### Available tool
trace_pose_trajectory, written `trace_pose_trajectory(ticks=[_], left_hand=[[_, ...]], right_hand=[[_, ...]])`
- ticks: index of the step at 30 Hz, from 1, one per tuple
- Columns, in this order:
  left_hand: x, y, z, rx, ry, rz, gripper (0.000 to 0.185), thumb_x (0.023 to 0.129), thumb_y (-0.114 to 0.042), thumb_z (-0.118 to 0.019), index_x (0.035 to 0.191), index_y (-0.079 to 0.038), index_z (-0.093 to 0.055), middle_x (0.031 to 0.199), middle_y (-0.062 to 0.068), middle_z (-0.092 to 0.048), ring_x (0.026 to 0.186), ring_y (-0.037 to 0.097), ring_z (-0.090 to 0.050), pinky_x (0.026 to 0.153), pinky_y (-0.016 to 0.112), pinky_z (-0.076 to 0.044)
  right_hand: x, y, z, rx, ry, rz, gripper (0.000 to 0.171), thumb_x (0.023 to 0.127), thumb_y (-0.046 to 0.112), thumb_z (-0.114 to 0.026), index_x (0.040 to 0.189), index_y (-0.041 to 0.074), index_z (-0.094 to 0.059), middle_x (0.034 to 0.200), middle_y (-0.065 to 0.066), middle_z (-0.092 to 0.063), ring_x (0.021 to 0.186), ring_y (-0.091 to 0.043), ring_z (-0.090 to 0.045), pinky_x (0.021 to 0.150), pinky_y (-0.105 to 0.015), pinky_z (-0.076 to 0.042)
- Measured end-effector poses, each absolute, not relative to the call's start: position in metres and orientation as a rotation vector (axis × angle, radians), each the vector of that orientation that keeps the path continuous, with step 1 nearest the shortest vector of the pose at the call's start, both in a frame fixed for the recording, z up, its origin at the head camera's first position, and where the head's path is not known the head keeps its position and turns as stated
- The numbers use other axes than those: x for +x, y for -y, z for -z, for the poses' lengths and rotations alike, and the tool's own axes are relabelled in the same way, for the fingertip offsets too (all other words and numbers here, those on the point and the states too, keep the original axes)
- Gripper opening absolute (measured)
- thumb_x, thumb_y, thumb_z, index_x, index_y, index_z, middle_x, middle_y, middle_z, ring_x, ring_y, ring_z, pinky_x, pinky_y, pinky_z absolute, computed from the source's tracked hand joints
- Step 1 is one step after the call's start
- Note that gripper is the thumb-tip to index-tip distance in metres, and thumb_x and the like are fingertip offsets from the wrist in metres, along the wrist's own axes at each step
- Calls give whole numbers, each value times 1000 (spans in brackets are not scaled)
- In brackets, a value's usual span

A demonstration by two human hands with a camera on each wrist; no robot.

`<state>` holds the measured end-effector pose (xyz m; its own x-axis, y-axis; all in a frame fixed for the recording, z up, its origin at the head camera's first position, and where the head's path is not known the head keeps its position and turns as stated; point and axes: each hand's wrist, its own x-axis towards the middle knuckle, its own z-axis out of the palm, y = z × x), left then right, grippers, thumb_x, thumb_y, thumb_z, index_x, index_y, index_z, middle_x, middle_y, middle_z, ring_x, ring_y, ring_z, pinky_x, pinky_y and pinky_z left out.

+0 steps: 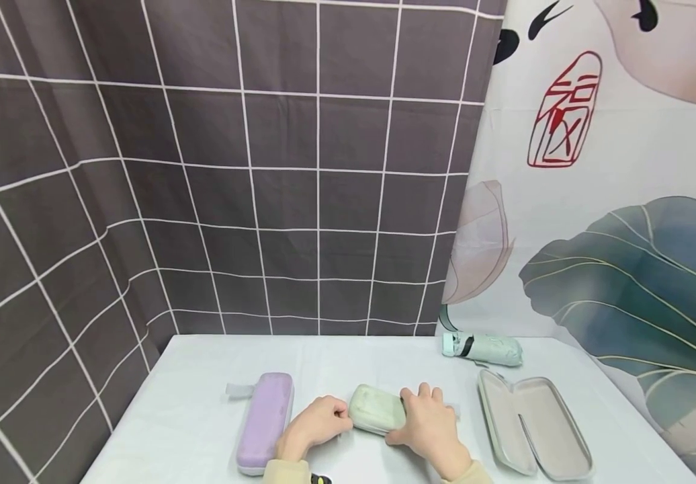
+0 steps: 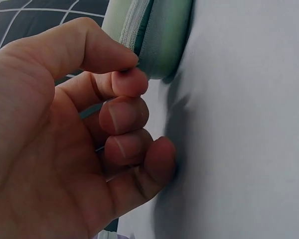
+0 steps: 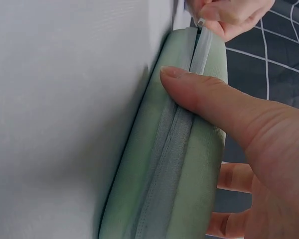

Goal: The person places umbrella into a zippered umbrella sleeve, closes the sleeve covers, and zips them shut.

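Note:
A pale green zippered case (image 1: 375, 407) lies on the white table in front of me. Its grey zipper (image 3: 172, 149) runs along the side in the right wrist view. My left hand (image 1: 319, 423) is at the case's left end, where thumb and forefinger pinch a small metal zipper pull (image 3: 201, 22); its other fingers curl loosely. With my right hand (image 1: 428, 425) I grip the case's right part, the thumb (image 3: 209, 94) lying across the zipper side and the fingers on the opposite side. The case's contents are hidden.
A long purple case (image 1: 267, 418) lies to the left, beside my left forearm. On the right, an opened case (image 1: 556, 425) shows its light grey lining. A mint folded umbrella (image 1: 490, 350) lies at the back right edge. A dark grid curtain (image 1: 348, 202) hangs behind the table.

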<state>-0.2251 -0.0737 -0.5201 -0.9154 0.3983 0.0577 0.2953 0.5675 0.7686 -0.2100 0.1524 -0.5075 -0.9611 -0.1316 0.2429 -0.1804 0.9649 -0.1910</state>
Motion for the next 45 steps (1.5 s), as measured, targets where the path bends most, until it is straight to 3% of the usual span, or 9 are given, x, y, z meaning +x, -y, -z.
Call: trace_pose_trajectory(ticks=[12,17,26,30,37,45], left_hand=[[-223,74,517,583,-2576,-1271,14,74,-5,-61,62,-9,-63,44,-11,-41,39,6,-36,40,22,-29],[-224,72,517,598,-2583,-1254,12,74,-7,-63,64,-11,-69,43,-12,-40,39,5,-34,40,21,-27],[-227,69,517,698,-2732,-1202,16,73,-5,-63,59,-10,-63,45,-16,-34,42,2,-29,43,21,-23],[-226,65,519,688,-2793,-1205,17,74,-5,-64,59,-13,-64,46,-17,-36,44,2,-33,44,21,-27],[-226,62,526,661,-2849,-1214,16,78,-6,-65,64,-14,-67,49,-17,-39,47,2,-37,47,21,-32],[-231,59,529,574,-2921,-1232,26,82,-3,-62,60,-16,-58,47,-14,-32,45,3,-34,45,22,-30]], right_hand=[[-207,-148,508,220,2854,-284,76,45,54,-89,101,7,-67,85,-11,-51,78,-31,-49,51,-47,-44],[-205,-147,509,214,2833,-286,77,45,55,-88,102,8,-66,86,-12,-51,80,-32,-50,50,-47,-44],[-202,-142,510,223,2840,-222,79,53,63,-84,103,5,-65,86,-14,-52,79,-33,-52,49,-45,-45],[-201,-148,505,404,2882,-231,77,59,62,-83,102,2,-62,87,-11,-49,79,-31,-50,50,-45,-45],[-205,-167,496,635,2998,-356,80,60,51,-87,117,1,-60,100,-8,-53,89,-28,-52,63,-48,-49],[-206,-154,504,546,2936,-310,79,58,52,-82,111,-1,-59,86,-12,-52,77,-29,-53,61,-47,-49]])
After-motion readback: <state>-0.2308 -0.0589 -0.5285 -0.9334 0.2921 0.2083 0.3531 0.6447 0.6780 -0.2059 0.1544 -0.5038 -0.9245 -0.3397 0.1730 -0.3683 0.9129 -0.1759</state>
